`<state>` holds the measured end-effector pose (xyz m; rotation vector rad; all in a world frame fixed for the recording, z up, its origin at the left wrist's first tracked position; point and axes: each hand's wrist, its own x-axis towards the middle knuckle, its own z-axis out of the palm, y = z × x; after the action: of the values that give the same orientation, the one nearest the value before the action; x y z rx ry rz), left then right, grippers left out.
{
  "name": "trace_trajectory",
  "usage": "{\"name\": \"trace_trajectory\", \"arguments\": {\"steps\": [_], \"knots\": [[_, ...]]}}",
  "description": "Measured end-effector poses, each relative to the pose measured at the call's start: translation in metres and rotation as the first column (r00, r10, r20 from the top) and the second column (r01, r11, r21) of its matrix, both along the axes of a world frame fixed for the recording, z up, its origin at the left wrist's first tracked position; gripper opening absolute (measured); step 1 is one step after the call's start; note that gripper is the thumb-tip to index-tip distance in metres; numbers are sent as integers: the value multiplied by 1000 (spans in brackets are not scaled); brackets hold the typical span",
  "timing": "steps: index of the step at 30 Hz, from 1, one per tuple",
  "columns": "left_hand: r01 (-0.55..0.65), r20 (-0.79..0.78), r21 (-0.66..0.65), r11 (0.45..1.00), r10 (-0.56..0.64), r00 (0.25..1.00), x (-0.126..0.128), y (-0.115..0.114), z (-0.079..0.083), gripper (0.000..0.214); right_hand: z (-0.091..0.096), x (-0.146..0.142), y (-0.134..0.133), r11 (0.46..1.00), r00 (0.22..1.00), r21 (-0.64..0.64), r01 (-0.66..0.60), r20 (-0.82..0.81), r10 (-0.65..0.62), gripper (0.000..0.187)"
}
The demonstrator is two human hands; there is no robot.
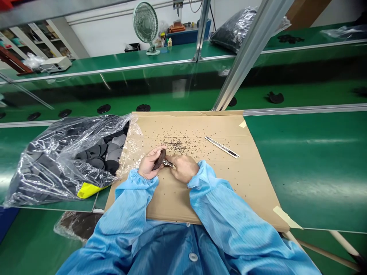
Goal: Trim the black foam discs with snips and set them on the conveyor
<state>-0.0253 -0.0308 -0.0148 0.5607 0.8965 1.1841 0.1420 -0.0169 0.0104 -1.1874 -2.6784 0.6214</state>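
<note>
My left hand (149,165) is closed around a dark, flat oval part (159,159), held on edge over the cardboard sheet (246,172). My right hand (183,167) is closed on a small metal blade tool (168,164) whose tip touches the part. Both hands meet near the middle of the cardboard. Tiny dark shavings (177,143) are scattered on the cardboard just beyond the hands. Blue sleeves cover both arms.
A clear plastic bag (57,160) full of similar dark parts lies at the left. A slim utility knife (222,147) rests on the cardboard at the right. Loose dark parts (103,109) sit on the green conveyor behind. A slanted metal post (243,65) and a fan (146,25) stand beyond.
</note>
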Motion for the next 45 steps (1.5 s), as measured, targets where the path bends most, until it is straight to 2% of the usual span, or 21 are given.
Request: {"name": "trace_trajectory", "arguments": {"steps": [8, 17, 21, 23, 25, 27, 28, 30, 31, 33, 35, 36, 37, 39, 41, 42, 43, 45], "knots": [[15, 13, 21, 1000, -15, 1000, -1, 0, -2, 37, -2, 0, 0, 1000, 999, -3, -26, -46, 25, 33], [-6, -9, -4, 1000, 6, 1000, 0, 1, -5, 40, 9, -4, -3, 1000, 991, -20, 15, 131, -12, 39], [-11, -11, -15, 1000, 11, 1000, 1, 1, -4, 39, 7, -4, -3, 999, 992, -35, 23, 127, -19, 38], [-3, 22, -6, 1000, 3, 1000, 1, 2, -2, 35, 3, -3, -2, 998, 998, -57, 34, 52, -31, 37], [21, 94, 8, 1000, -21, 995, 0, 3, 0, 29, -1, -2, -1, 995, 993, -91, 51, -102, -60, 37], [38, 189, 13, 999, -40, 981, -3, 3, 2, 24, -5, -1, 0, 986, 940, -137, 100, -311, -138, 35], [36, 232, 10, 999, -38, 972, -5, 3, 3, 23, -7, -1, 1, 974, 887, -179, 141, -413, -204, 34], [12, 285, -6, 1000, -10, 958, -8, 2, 3, 21, -10, 0, 3, 915, 730, -352, 198, -569, -377, 32], [-6, 296, -15, 1000, 10, 955, -10, 2, 3, 20, -11, 0, 4, 858, 631, -482, 179, -613, -475, 31], [-34, 304, -27, 999, 41, 952, -13, 1, 1, 19, -12, 0, 8, 682, 406, -731, 7, -621, -670, 30], [-50, 323, -30, 998, 57, 945, -14, 0, -1, 21, -11, 2, 14, 468, 217, -849, -243, -518, -827, 24], [-57, 338, -30, 998, 64, 939, -15, 0, -1, 23, -10, 4, 17, 372, 165, -862, -346, -446, -880, 21], [-69, 357, -28, 997, 75, 931, -15, 0, -2, 23, -10, 6, 20, 286, 149, -860, -422, -377, -914, 18], [-102, 399, -32, 994, 106, 911, -13, 2, -2, 21, -9, 11, 25, 147, 184, -846, -513, -276, -943, 16], [-150, 420, -64, 987, 164, 893, -11, 5, -1, 15, -9, 15, 28, 79, 227, -830, -552, -241, -944, 18], [-186, 410, -94, 978, 209, 888, -9, 8, -1, 12, -10, 17, 29, 80, 232, -828, -556, -246, -941, 18], [-234, 385, -124, 964, 264, 884, -8, 10, -2, 13, -11, 18, 30, 100, 230, -832, -546, -264, -937, 19], [-350, 318, -142, 926, 378, 869, -5, 15, -4, 22, -14, 18, 30, 193, 224, -849, -492, -338, -914, 18]]}}
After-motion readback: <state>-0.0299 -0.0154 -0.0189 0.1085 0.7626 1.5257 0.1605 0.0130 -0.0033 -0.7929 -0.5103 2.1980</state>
